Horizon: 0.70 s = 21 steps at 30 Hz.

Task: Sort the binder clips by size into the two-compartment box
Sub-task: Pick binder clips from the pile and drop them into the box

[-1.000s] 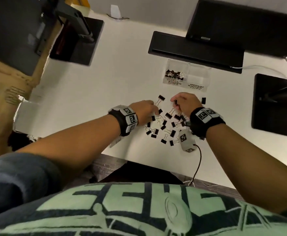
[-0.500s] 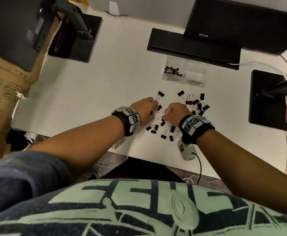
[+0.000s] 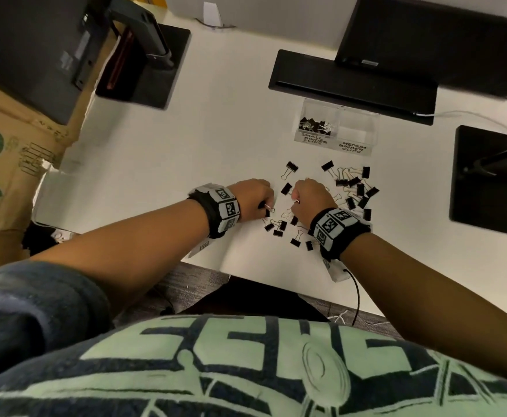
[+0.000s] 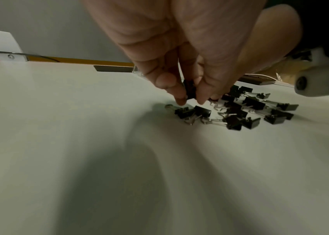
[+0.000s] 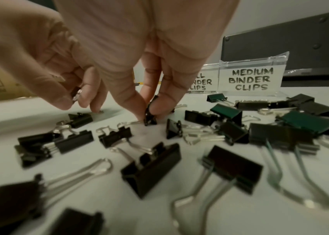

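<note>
On the white desk (image 3: 162, 145), near edge, we've got both hands down in the loose binder clips (image 3: 351, 188). Left hand (image 3: 253, 197) pinches a small black clip (image 4: 189, 90) between thumb and fingertips; right hand (image 3: 312, 200) pinches another small clip (image 5: 150, 114), its tip touching the desk. Likely picking smalls first from both sides to halve the trips. Clear two-compartment box (image 3: 336, 127) sits beyond the pile: small side holds a few clips, medium side looks empty. Clips are black bodies with silver wire handles, two sizes mixed.

A white table (image 3: 156, 164) carries black monitor stands (image 3: 144, 70), with a cardboard box (image 3: 2, 152) alongside.
</note>
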### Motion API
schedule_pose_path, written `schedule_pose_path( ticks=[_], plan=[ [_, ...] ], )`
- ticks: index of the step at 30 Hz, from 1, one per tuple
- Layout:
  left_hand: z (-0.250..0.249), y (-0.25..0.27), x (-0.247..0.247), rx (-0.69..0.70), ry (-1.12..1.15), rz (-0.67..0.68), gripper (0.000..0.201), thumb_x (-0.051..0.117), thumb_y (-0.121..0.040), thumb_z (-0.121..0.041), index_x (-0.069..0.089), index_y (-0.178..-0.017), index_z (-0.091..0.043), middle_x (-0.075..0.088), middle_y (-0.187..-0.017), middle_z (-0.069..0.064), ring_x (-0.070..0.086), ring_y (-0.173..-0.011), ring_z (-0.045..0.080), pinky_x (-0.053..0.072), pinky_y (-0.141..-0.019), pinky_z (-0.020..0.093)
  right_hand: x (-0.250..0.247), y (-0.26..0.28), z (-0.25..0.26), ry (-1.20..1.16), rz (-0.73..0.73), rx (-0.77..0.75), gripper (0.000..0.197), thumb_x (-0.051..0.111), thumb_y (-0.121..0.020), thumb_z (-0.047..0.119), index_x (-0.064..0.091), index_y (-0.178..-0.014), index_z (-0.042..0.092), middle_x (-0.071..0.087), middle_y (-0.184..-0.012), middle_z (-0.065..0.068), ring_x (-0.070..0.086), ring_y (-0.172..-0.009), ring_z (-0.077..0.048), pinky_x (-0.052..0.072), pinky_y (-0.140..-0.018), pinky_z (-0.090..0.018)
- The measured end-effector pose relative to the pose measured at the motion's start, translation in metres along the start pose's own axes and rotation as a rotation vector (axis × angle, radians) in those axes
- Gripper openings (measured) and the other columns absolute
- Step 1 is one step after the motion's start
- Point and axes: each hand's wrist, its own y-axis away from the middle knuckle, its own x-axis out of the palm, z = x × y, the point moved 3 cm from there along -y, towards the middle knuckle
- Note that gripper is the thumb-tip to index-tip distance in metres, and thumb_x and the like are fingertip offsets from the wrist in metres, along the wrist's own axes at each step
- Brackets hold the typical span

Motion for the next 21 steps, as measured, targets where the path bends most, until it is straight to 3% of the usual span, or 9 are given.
schedule_pose_path(
  ticks=[3,7,11,14,17,19,21],
  plan=[
    [-0.001,0.0,0.003,0.015,-0.033,0.032,0.024,0.057,-0.086,-0.011,0.065,-0.109,-0.01,0.061,-0.111,0.008,0.059,-0.103,0.025,0.046,-0.082,0.029,-0.002,-0.001,-0.001,0.003,-0.008,-0.009,0.023,0.051,-0.084,-0.001,0.058,-0.105,0.006,0.057,-0.113,-0.013,0.056,-0.104,-0.028,0.046,-0.085,-0.033],
    [-0.003,0.0,0.006,0.068,-0.141,0.1,0.037,0.05,-0.092,-0.012,0.057,-0.129,-0.015,0.055,-0.121,0.011,0.051,-0.119,0.027,0.049,-0.094,0.038,-0.002,-0.001,-0.003,0.037,-0.05,-0.021,0.022,0.048,-0.085,-0.001,0.057,-0.104,0.007,0.057,-0.111,-0.013,0.056,-0.101,-0.029,0.049,-0.086,-0.037],
    [-0.004,-0.002,0.008,0.12,-0.242,0.129,0.035,0.047,-0.096,-0.017,0.055,-0.131,-0.016,0.052,-0.123,0.011,0.048,-0.122,0.028,0.047,-0.097,0.04,-0.001,-0.002,-0.009,-0.011,-0.07,-0.015,0.021,0.05,-0.085,0.0,0.057,-0.104,0.008,0.054,-0.111,-0.01,0.056,-0.098,-0.028,0.045,-0.083,-0.034],
    [-0.005,-0.004,0.008,0.117,-0.278,0.136,0.033,0.049,-0.095,-0.015,0.055,-0.127,-0.013,0.051,-0.123,0.011,0.048,-0.119,0.028,0.049,-0.093,0.042,-0.001,-0.003,-0.012,-0.033,-0.065,-0.007,0.019,0.052,-0.086,0.002,0.058,-0.103,0.007,0.055,-0.112,-0.011,0.055,-0.099,-0.026,0.042,-0.08,-0.029],
    [-0.006,-0.007,0.006,0.087,-0.242,0.085,0.027,0.051,-0.092,-0.012,0.056,-0.118,-0.007,0.049,-0.12,0.012,0.053,-0.11,0.03,0.052,-0.082,0.039,-0.003,-0.004,-0.014,-0.047,-0.063,-0.001,0.017,0.055,-0.086,0.006,0.059,-0.103,0.008,0.057,-0.11,-0.011,0.056,-0.1,-0.025,0.04,-0.077,-0.026],
    [-0.006,-0.01,0.005,0.076,-0.234,0.045,0.024,0.049,-0.092,-0.011,0.055,-0.114,-0.004,0.05,-0.119,0.012,0.054,-0.107,0.029,0.046,-0.074,0.035,-0.005,-0.004,-0.015,-0.043,-0.081,-0.005,0.015,0.057,-0.085,0.009,0.06,-0.1,0.01,0.058,-0.107,-0.01,0.057,-0.097,-0.025,0.043,-0.077,-0.028],
    [-0.007,-0.013,0.004,0.065,-0.229,0.03,0.022,0.048,-0.092,-0.011,0.054,-0.111,-0.003,0.052,-0.118,0.012,0.053,-0.109,0.028,0.043,-0.073,0.034,-0.006,-0.003,-0.016,-0.055,-0.102,-0.014,0.012,0.059,-0.084,0.012,0.061,-0.096,0.01,0.057,-0.105,-0.009,0.057,-0.092,-0.023,0.047,-0.078,-0.031]
  ],
)
